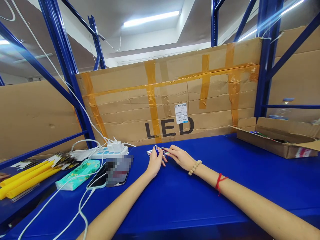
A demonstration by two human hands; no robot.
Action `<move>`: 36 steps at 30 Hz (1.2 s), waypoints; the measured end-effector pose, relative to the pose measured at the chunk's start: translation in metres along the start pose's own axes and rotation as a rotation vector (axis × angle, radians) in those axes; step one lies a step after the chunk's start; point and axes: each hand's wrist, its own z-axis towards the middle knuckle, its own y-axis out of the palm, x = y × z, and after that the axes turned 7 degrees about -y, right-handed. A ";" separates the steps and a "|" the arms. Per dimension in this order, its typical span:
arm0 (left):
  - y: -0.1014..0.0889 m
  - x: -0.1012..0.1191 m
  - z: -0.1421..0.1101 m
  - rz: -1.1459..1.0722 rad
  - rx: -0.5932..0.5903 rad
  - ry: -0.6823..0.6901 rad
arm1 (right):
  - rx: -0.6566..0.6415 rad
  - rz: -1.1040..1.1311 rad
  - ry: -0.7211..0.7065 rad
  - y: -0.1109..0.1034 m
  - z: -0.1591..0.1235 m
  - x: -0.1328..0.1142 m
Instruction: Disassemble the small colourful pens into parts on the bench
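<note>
My left hand [154, 163] is closed, thumb and fingers around a small dark blue piece [156, 149] whose kind I cannot make out. Around its fingertips lie several slim white-and-blue sticks [149, 152], partly hidden by the hand. From the right, my right hand [181, 158] meets the same cluster, its fingers drawn together at the small pieces; what they grip is too small to name. A beaded bracelet [195, 167] and a red string [220, 182] circle the right wrist and forearm. Both hands are over the far middle of the blue tabletop [192, 206].
On the left are a power strip [110, 151] with white cables, a green tissue pack [78, 174], a phone [117, 173] and yellow tubes [32, 176]. An open cardboard box [277, 146] sits at right. Behind stands a large cardboard panel [120, 110] between blue posts.
</note>
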 end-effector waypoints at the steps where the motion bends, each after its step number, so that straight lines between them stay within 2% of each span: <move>1: 0.000 -0.001 0.000 -0.002 -0.005 -0.004 | 0.002 0.012 0.006 0.000 0.000 0.000; 8: -0.001 -0.001 0.001 0.048 0.017 0.012 | 0.003 0.041 0.064 -0.005 0.000 -0.004; 16: -0.002 -0.004 0.001 0.068 0.011 -0.003 | -0.096 0.033 0.113 -0.007 0.000 -0.007; 25: -0.002 -0.003 -0.002 0.153 -0.058 0.060 | -0.091 0.239 0.112 -0.007 0.002 -0.002; 36: -0.003 0.000 -0.004 0.214 -0.033 0.090 | -0.084 0.127 0.115 -0.009 0.002 -0.003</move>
